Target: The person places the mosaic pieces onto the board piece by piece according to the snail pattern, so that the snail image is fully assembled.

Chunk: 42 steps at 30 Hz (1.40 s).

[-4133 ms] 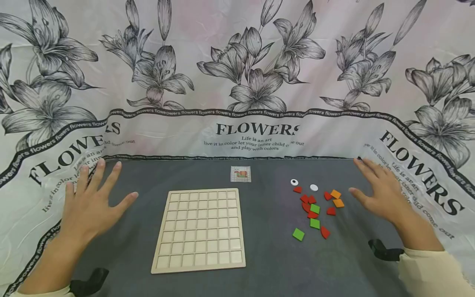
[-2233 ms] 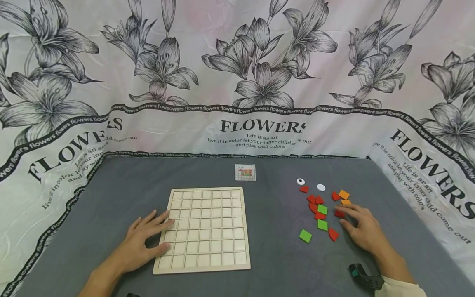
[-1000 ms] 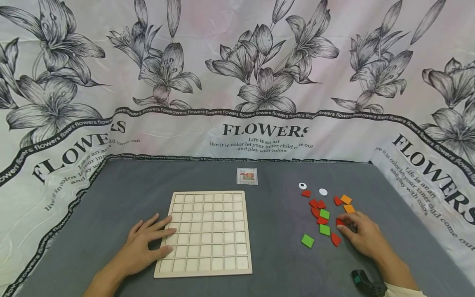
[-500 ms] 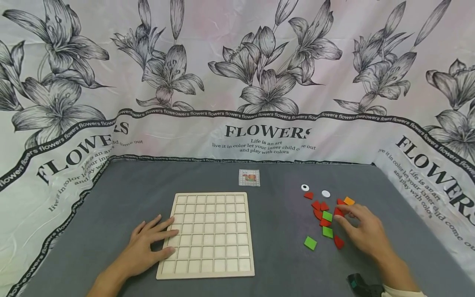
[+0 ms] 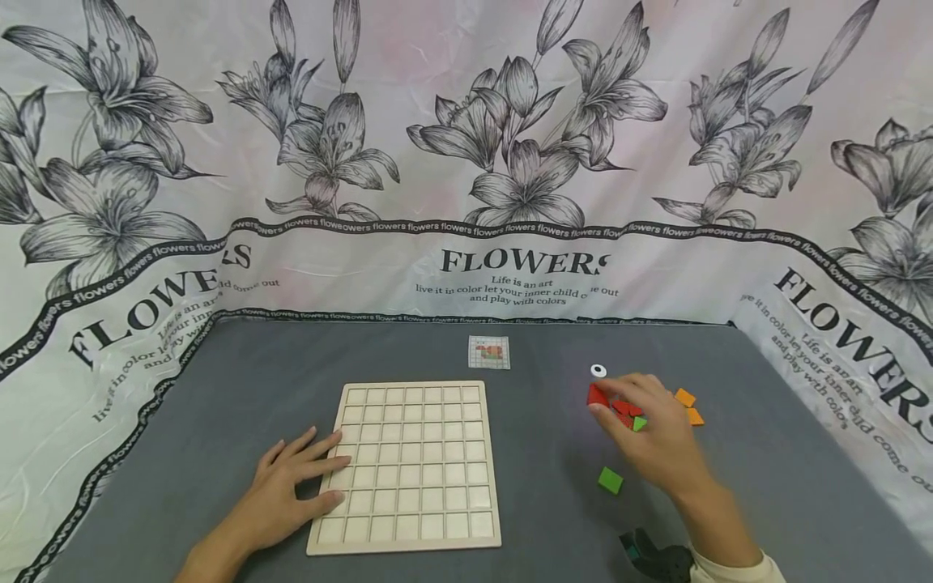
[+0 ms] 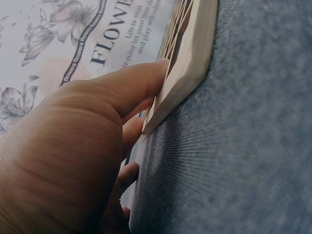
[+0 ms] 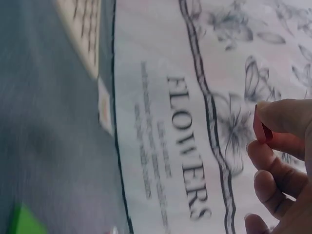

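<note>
My right hand (image 5: 652, 433) pinches a red tile (image 5: 598, 394) between thumb and fingers, raised over the table's right side. In the right wrist view the red tile (image 7: 260, 127) shows nearly edge-on at the fingertips. Below the hand, red tiles (image 5: 624, 409) and a green tile (image 5: 639, 423) show in part; others are hidden behind it. My left hand (image 5: 280, 490) lies with spread fingers on the left edge of a pale wooden grid board (image 5: 411, 464). The left wrist view shows the thumb against the thick rim of the board (image 6: 187, 73).
Behind the board lies a small picture card (image 5: 488, 352) with a gridded coloured design. A white disc with a black dot (image 5: 598, 370), orange tiles (image 5: 683, 397) and a lone green tile (image 5: 610, 480) lie on the grey table. A flower-printed cloth (image 5: 350, 275) borders the table.
My right hand came down to the tiles, took hold of red ones and moved left, lifting a red tile. Earlier, my left hand moved from the air onto the board's left edge.
</note>
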Tool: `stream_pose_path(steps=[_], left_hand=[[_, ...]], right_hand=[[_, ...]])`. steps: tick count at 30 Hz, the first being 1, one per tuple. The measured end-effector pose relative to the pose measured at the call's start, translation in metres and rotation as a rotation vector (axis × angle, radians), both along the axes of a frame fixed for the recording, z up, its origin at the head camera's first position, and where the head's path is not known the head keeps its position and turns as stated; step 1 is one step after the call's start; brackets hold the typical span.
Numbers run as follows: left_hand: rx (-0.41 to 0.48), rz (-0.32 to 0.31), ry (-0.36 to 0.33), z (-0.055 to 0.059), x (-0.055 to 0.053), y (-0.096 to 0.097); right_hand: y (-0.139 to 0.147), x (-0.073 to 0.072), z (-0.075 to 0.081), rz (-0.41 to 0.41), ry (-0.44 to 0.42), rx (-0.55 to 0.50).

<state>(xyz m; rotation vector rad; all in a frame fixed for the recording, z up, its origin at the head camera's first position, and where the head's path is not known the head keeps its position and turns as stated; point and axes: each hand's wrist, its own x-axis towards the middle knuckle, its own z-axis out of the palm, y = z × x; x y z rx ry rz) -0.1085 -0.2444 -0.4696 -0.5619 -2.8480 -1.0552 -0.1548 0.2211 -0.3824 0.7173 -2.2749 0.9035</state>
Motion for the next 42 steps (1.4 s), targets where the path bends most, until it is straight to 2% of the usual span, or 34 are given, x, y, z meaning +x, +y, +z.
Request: stream_pose_path(steps=[7,20,31,35,42], left_hand=[[0.003,-0.004,-0.013,0.001,0.0,0.0],[-0.001,-0.003,0.004,0.002,-0.002,-0.001],[0.003,-0.007,-0.003,0.0,-0.003,0.002],[0.0,-0.005,-0.012,-0.001,-0.001,0.001],[0.001,0.002,-0.009,0.002,0.0,0.0]], right_hand=[[-0.041,-0.005,0.002,0.096,0.028,-0.029],[-0.108,-0.025,-0.019,0.224,-0.073,-0.105],[-0.136,-0.029,-0.048,0.228,-0.224,-0.096],[-0.14,-0.029,-0.059,0.204,-0.287,-0.054],[-0.146,-0.034,-0.078,0.184,-0.318,0.012]])
